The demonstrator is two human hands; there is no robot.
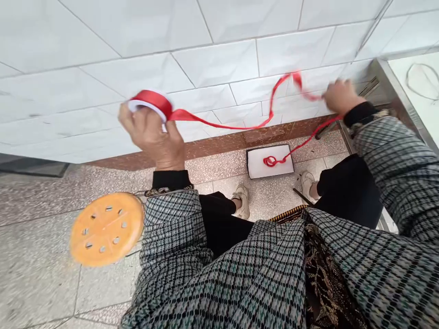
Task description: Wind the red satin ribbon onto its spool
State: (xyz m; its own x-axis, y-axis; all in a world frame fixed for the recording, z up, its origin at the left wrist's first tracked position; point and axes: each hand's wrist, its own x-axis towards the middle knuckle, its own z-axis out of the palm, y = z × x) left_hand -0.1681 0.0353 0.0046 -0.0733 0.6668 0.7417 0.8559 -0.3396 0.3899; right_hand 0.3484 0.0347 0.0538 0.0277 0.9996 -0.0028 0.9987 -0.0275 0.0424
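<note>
My left hand (152,135) is raised in front of the white tiled wall, fingers closed round a spool of red ribbon (151,103). A length of red ribbon (240,123) runs from the spool across to my right hand (339,97), which is closed on it near the metal table edge. From that hand a ribbon tail hangs down and curls in a white box (255,167) on the floor between my feet. The right hand is a little blurred.
An orange round stool seat (106,228) with holes stands on the tiled floor at the left. A metal-edged table (401,98) with a white top is at the right. My checked coat fills the lower view.
</note>
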